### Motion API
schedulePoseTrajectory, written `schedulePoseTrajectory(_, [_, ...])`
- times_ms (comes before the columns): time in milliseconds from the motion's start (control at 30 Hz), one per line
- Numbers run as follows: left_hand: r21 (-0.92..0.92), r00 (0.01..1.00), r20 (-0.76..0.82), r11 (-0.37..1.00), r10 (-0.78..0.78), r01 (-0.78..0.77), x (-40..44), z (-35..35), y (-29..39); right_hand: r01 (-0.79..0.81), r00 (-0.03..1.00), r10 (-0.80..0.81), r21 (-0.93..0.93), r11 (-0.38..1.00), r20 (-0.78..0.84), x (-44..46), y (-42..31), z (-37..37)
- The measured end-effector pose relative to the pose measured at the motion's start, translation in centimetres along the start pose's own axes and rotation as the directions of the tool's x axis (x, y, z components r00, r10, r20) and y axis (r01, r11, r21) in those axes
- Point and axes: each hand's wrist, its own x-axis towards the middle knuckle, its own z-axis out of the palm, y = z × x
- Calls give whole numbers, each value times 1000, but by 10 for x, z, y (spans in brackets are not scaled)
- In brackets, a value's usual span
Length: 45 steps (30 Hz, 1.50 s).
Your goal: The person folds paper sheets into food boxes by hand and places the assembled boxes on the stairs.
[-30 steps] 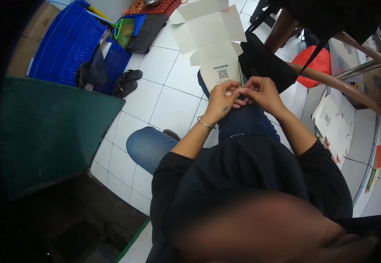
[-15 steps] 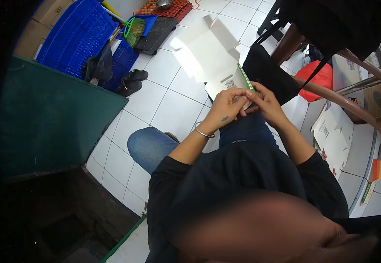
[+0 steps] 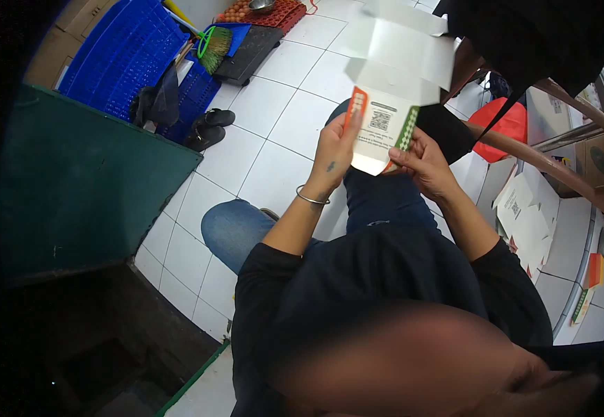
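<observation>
Both my hands hold a partly folded cardboard box [image 3: 383,135] above my knees. Its far flaps spread out flat and white, while the near panel carries a QR code and printed text. One side wall is orange, the other green with a checkered pattern, and both stand up. My left hand [image 3: 334,149] grips the orange side, fingers partly hidden behind it. On the green side, my right hand [image 3: 423,163] is closed around the near corner with its thumb on the edge.
Unfolded white boxes [image 3: 524,208] lie on the right, near an orange and green box [image 3: 586,288]. A brown chair [image 3: 559,170] and black bag are at upper right. Blue crates [image 3: 125,62], a broom [image 3: 213,50], black sandals [image 3: 208,131] and a green panel [image 3: 93,187] are leftward.
My hands have moved apart, from together at one corner to opposite sides of the box. The box has turned and shifted right, and its orange wall now shows upright.
</observation>
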Motion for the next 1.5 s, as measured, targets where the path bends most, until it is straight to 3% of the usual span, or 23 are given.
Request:
schedulePoseTrajectory(67, [241,990,59,961,129,-139,-1,-2,0,-64,998,67,-89,994,21,-2,4,-10])
schedulePoseTrajectory(100, [376,974,2,902,226,-210,-3,0,0,-85,995,91,-139,987,38,-4,3,-9])
schedulePoseTrajectory(200, [739,844,-70,596,532,-315,-11,5,2,-133,989,143,-246,960,23,-9,1,-2])
schedulePoseTrajectory(233, [737,762,-36,532,647,-417,-14,10,3,-146,989,145,-248,958,-21,-8,1,2])
schedulePoseTrajectory(367, [818,634,126,281,763,-501,-17,12,-11,-48,990,5,-305,951,-138,2,28,-9])
schedulePoseTrajectory(467, [790,632,177,275,754,-548,-24,24,-20,12,971,-115,-445,896,-207,9,46,-24])
schedulePoseTrajectory(600, [839,738,21,389,674,-380,-15,12,-16,44,991,-78,-293,955,-106,3,33,-16])
schedulePoseTrajectory(667, [772,807,-123,566,577,-287,-7,6,-7,47,999,-44,-125,991,25,-4,11,-2])
schedulePoseTrajectory(733, [648,839,-186,706,512,-287,-3,5,-8,42,996,-27,-193,980,83,-2,6,-4])
schedulePoseTrajectory(833, [692,858,-151,672,492,-263,-8,13,-27,60,998,-52,-332,941,32,0,14,-8])
schedulePoseTrajectory(900, [643,885,-147,722,442,-254,-3,8,-29,36,996,-61,-362,931,-57,-1,18,-4])
schedulePoseTrajectory(967, [547,895,-174,796,410,-258,-2,5,-25,46,999,-49,-350,936,0,4,27,-19])
schedulePoseTrajectory(1067, [669,925,-109,715,364,-203,0,-5,-5,185,982,-188,-248,951,9,6,13,-27])
schedulePoseTrajectory(1100, [647,933,-82,731,350,-217,4,-10,-3,217,970,-234,-207,954,-65,15,18,-42])
schedulePoseTrajectory(1133, [688,958,-39,703,283,-179,6,-15,-1,238,967,-228,78,968,-117,11,0,-33])
schedulePoseTrajectory(1200, [764,989,33,635,142,-117,9,-25,8,52,970,-49,6,999,-238,17,-13,-52])
schedulePoseTrajectory(1233, [838,998,-53,543,-19,55,6,-24,19,20,962,-39,-75,997,-269,17,-10,-54])
schedulePoseTrajectory(1267, [906,959,-6,407,283,-114,6,-22,15,-17,954,-31,-154,988,-299,16,-6,-56])
schedulePoseTrajectory(1300, [947,832,78,221,550,-234,6,-18,9,-56,944,-24,-232,971,-330,17,-2,-55])
schedulePoseTrajectory(1333, [956,631,191,3,752,-292,6,-14,3,-77,947,5,-212,974,-322,16,3,-51])
schedulePoseTrajectory(1400, [810,794,250,329,554,-485,-3,1,-2,-121,950,65,-169,978,-305,15,17,-41])
schedulePoseTrajectory(1467, [733,832,428,404,351,-548,-13,12,-9,-114,962,66,-173,978,-265,18,28,-42])
schedulePoseTrajectory(1500, [706,846,430,466,315,-533,-12,11,-21,-134,966,84,-196,972,-246,19,30,-45])
